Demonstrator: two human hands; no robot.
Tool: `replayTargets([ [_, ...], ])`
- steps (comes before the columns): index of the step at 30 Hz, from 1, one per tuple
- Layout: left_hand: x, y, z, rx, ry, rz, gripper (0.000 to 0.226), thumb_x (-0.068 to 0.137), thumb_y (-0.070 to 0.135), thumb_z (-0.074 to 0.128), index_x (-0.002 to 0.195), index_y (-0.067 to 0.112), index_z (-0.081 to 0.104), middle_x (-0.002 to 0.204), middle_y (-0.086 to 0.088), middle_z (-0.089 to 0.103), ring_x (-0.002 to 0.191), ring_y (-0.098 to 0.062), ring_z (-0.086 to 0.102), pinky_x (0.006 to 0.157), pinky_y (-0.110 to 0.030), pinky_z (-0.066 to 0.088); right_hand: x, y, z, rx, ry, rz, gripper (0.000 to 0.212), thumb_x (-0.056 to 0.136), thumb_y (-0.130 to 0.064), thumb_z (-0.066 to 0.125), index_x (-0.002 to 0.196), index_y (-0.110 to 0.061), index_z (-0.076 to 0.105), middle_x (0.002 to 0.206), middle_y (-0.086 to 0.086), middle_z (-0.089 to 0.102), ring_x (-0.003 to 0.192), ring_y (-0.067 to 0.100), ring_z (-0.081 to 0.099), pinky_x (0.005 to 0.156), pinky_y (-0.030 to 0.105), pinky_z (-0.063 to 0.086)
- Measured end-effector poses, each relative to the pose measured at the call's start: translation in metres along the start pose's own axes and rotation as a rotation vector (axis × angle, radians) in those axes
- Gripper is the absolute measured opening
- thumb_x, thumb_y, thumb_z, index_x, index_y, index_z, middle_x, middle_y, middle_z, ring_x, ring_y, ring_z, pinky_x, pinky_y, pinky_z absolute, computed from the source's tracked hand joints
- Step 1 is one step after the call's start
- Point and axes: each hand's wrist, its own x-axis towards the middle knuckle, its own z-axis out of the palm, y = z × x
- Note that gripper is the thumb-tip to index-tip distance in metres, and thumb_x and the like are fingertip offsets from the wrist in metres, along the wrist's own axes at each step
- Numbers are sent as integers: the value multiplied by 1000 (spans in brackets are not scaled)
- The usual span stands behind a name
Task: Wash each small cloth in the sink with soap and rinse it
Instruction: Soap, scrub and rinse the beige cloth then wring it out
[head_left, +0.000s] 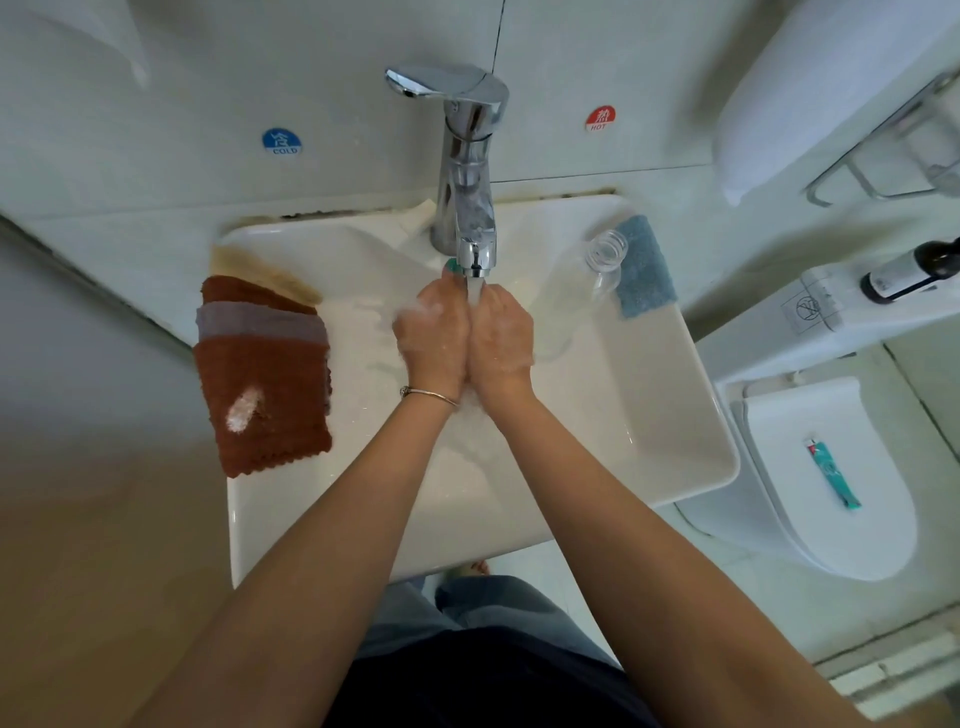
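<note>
Both my hands are pressed together under the running water of the chrome tap (470, 171), over the white sink (691, 415). My left hand (434, 338) and my right hand (501, 338) are foamy, with fingers curled inward. A small scrap of teal cloth (450, 266) peeks out above my left fingers; the rest is hidden between the hands. A stack of cloths lies on the sink's left rim: a brown cloth (280, 374) with a white patch of soap on top, then a grey cloth (260, 322) and a beige cloth (260, 267). A blue cloth (641, 267) lies on the right rim.
A clear, uncapped plastic bottle (582, 286) lies inside the sink at the right. Right of the sink is a closed toilet (831, 519) with a teal tube (831, 473) on its lid and a dark bottle (914, 270) on the tank. Walls are close on both sides.
</note>
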Motion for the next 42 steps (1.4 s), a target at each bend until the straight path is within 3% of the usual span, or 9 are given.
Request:
replayTargets([
  [5,-2,-6,5,110,-159,-69,50,101,28,47,53,19,39,53,3,44,51,-10,40,49,-19,30,-10,3,-13,186,-17,47,32,96,-15,37,85,-3,64,81,15,61,76,23,48,72,32,35],
  [8,-15,-2,7,37,-273,-47,42,98,36,52,59,21,49,61,3,55,61,-14,52,59,-26,39,-20,2,-32,629,29,351,35,100,-30,45,69,-14,49,67,-1,52,63,13,49,65,36,43],
  [15,-7,-17,-31,-148,-318,-64,6,88,28,67,88,27,62,83,9,64,76,-6,60,70,-25,50,-37,20,-29,937,-72,254,5,99,-26,56,98,-21,55,86,-1,62,79,13,63,72,36,54],
  [19,-10,-34,-56,-227,-323,-95,27,80,52,66,72,26,62,75,3,63,75,-13,58,70,-32,50,-45,3,-23,988,-121,220,5,98,-14,55,103,-14,57,85,-3,64,76,6,64,67,24,55],
  [26,-29,-13,-37,-161,-456,120,7,97,9,56,95,15,56,82,9,61,67,11,57,63,-9,45,-52,33,-40,922,-56,231,11,100,-28,54,107,-24,60,104,1,66,99,17,66,85,41,57],
  [30,-18,-22,-58,-254,-283,50,4,98,16,55,99,19,58,89,9,64,78,4,62,66,-12,49,-45,7,-32,924,-122,200,15,99,-19,56,112,-12,58,93,-3,65,83,5,66,76,27,56],
  [34,-11,-30,-62,-300,-370,39,22,94,25,63,113,33,58,110,7,63,98,-7,64,78,-25,56,-44,5,-34,937,-134,203,12,98,-19,58,109,-15,60,95,0,67,85,11,67,76,29,57],
  [39,-24,-15,-27,-119,-469,75,20,88,20,70,96,5,59,79,3,58,64,1,53,62,-17,46,-42,40,-55,934,-49,272,8,99,-24,55,104,-18,58,99,5,66,89,17,66,75,35,57],
  [42,-20,-15,-35,-158,-358,58,10,90,14,68,96,14,60,82,9,59,65,9,54,62,-11,45,-38,30,-48,912,-70,240,8,98,-20,57,105,-16,59,94,3,66,85,14,66,75,33,56],
])
